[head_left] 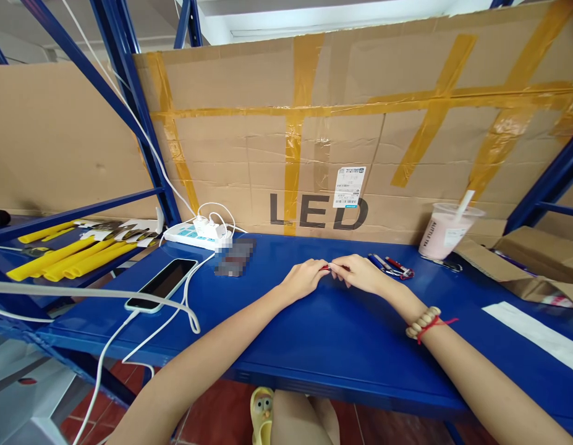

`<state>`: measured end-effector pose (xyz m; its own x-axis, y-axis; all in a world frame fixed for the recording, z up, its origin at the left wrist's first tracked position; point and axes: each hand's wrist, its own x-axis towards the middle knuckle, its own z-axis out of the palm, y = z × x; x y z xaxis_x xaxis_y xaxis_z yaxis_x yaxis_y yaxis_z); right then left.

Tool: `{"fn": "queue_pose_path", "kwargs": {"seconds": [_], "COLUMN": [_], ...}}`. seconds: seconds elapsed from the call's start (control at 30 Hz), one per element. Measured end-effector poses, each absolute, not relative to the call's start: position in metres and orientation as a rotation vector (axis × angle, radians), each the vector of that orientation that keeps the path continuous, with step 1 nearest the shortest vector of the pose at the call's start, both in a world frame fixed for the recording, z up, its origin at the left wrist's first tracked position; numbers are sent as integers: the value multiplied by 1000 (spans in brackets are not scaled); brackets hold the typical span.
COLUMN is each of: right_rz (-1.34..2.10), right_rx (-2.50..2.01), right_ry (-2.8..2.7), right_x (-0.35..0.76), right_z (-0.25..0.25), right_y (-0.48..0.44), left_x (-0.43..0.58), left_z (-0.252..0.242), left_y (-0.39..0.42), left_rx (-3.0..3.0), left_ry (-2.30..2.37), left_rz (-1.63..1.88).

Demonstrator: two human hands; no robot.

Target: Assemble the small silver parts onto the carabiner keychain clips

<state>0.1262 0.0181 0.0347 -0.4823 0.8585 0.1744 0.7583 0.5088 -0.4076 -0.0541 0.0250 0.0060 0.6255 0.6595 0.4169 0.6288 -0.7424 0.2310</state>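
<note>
Head cam's the only view, so here goes. Looks to me like the job is mid-way: there's a small red bit [326,268] pinched where the two hands meet, left of the cup [446,236] and closer to the person, held just above the counter [342,352]. The left hand [306,278] has its fingers bunched around it, and the right hand [359,272] has thumb and fingers nipped together on the other end, so I'd call both grasping it. Neither has let go, so I'd say this piece isn't finished.

What's done? Hard to say. There's a small bunch of pens [390,267] just left of the cup, some with red on them. Could be finished ones or spare ones, can't tell which. How many steps are left doesn't show either.

As for the red bit itself: thin, bright red, maybe cord or string, but fingertips cover most of it. Only a sliver sticks out, so no luck making out a knot, loop or loose end. It's apart from the pens as far as I can see; whether anything else is tucked inside the fingers, no idea.
</note>
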Motion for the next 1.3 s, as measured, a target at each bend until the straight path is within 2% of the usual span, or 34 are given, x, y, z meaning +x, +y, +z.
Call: {"fn": "queue_pose_path", "kwargs": {"seconds": [0.33, 0.93, 1.03, 1.3], "right_rz": [987, 1046, 947, 221], "right_rx": [-1177, -1284, -1310, -1353], "right_ry": [-2161, -2091, -2140, -2297], "right_x": [125, 118, 119, 125], "right_z": [24, 21, 23, 33], "right_y": [25, 25, 24, 20], "left_x": [-57, -55, -55, -52], "left_z": [2, 2, 3, 2], "left_y": [23, 24, 24, 25], "left_rx": [2810, 2827, 2826, 2751], "left_ry": [1058, 1140, 1177, 1315], "left_rz": [887, 799, 806, 829]}}
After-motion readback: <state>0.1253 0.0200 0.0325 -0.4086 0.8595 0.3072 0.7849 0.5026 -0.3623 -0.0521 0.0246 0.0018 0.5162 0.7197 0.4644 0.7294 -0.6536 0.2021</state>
